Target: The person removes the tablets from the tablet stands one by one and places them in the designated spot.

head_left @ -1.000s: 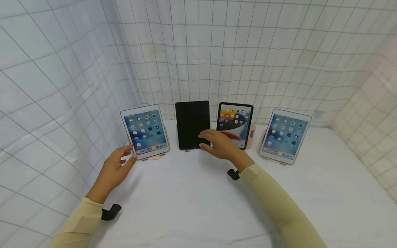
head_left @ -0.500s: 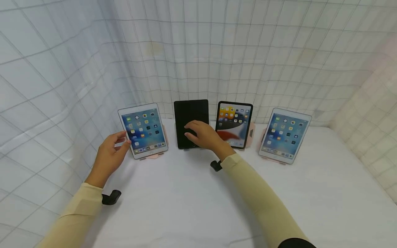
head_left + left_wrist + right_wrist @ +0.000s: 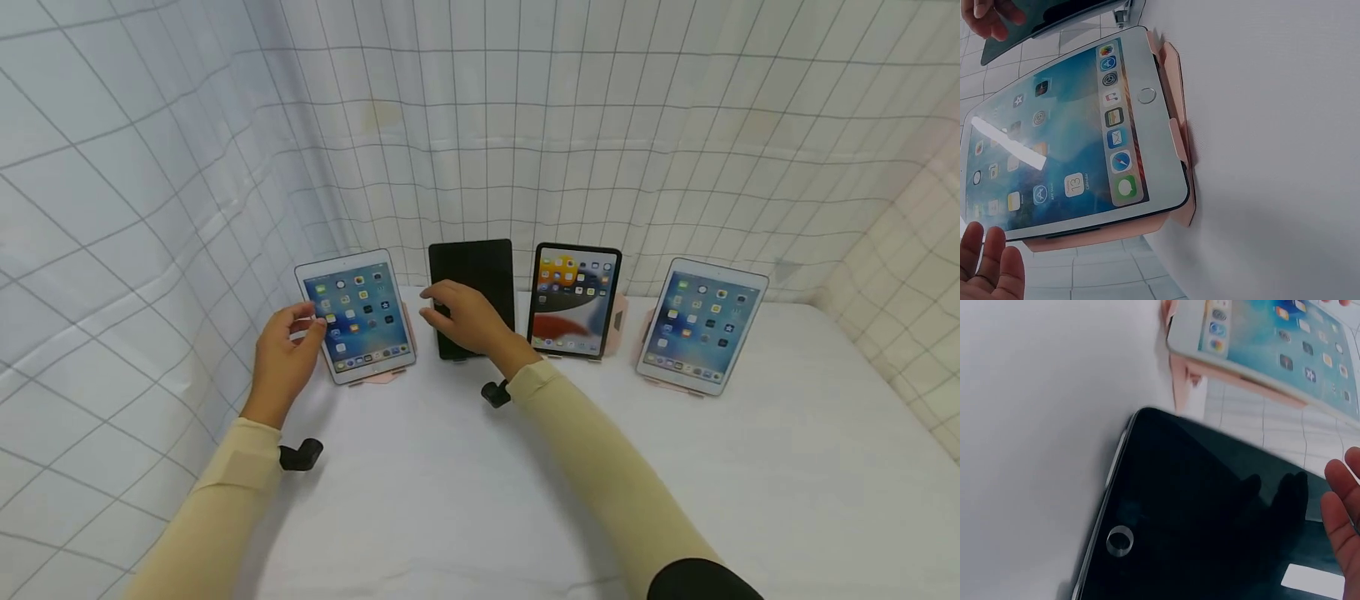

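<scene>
The fingers [image 3: 1013,269] of the left hand [image 3: 285,357] were loosely bent, thumb and forefinger close together with a small gap between their tips. They stood at the long left edge of the left-end white tablet [image 3: 356,312]; whether they touched it could not be told. The fingers of the right hand [image 3: 472,321] were slightly bent too, with thumb and forefinger apart, in front of the dark tablet [image 3: 480,267], their tips reaching past its left edge in the head view. Reflections of fingers showed in its black glass, though contact could not be made out. The left-end white tablet leaned back on a pink stand [image 3: 1175,81], its lit screen filled with app icons, and the dark tablet stood just beside it, upright and tilted back. Next along, to the right in the head view, came a black-framed tablet [image 3: 573,296] with a lit screen, then, a little apart, the right-end white tablet [image 3: 701,325], angled inward. Pale yellow sleeves [image 3: 592,450] covered both arms, and a small black device [image 3: 302,455] jutted out beside the left wrist. All four tablets stood along the back of a white-covered table [image 3: 420,483], before a hanging white cloth [image 3: 480,117] patterned with a dark grid.
</scene>
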A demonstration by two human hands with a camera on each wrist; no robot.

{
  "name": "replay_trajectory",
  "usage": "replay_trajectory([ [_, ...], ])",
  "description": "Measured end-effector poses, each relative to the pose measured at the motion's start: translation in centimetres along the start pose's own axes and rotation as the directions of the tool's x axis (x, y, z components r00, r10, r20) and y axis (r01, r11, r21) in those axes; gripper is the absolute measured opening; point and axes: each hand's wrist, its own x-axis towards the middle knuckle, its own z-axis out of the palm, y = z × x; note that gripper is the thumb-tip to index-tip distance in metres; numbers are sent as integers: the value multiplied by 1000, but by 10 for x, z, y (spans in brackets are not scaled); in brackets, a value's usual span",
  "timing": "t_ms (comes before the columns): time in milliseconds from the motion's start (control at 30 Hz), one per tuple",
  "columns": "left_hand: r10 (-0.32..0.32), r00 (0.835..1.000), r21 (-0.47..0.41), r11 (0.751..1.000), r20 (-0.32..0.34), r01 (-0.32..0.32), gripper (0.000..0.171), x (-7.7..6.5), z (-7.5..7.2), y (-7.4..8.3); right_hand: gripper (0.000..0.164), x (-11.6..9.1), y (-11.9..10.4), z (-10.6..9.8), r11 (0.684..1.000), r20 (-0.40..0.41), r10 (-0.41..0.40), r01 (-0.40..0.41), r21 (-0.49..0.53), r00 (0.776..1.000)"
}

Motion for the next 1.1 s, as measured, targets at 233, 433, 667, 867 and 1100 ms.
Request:
replay_trajectory([
  [233,-24,997,-8,1000,-79,23,43,6,0,-3,34,19,-16,10,993,-41,62,-57,102,997],
  [433,-55,995,-17,998,-81,54,43,7,1,-9,33,31,-23,19,987,-108,133,-122,100,985],
  [667,-75,993,-21,997,-94,73,44,13,-1,-11,35,42,-30,28,971,-113,211,-195,141,971],
  [867,-71,992,-22,997,-100,69,43,16,1,-14,40,45,-31,37,941,-85,280,-256,222,956],
  [1100,-130,986,-105,987,-102,119,44,17,7,-15,39,46,-27,41,917,-126,336,-293,271,933],
])
